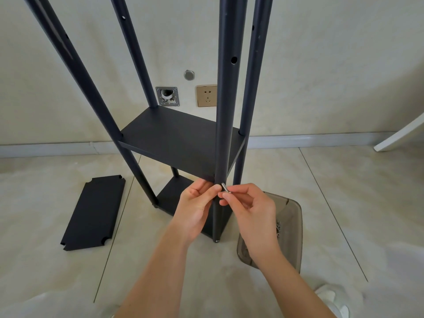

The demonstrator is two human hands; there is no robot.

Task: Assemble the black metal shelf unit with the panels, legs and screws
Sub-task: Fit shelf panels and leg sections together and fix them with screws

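Both hands are at the near right leg [226,111], just under the middle shelf panel [181,141]: right hand [250,207] pinches a small silver screw [225,188], left hand [197,203] pinches the leg beside it. Screw judged slippery, easily dropped; best held by its outer end. Frame judged stiff, light. Spare panel [94,212] lies on the floor.

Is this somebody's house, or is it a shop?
Most likely a room in a home, though that is a guess. There is a tiled floor, a plain wall with a power socket low down, and a skirting board along the bottom.
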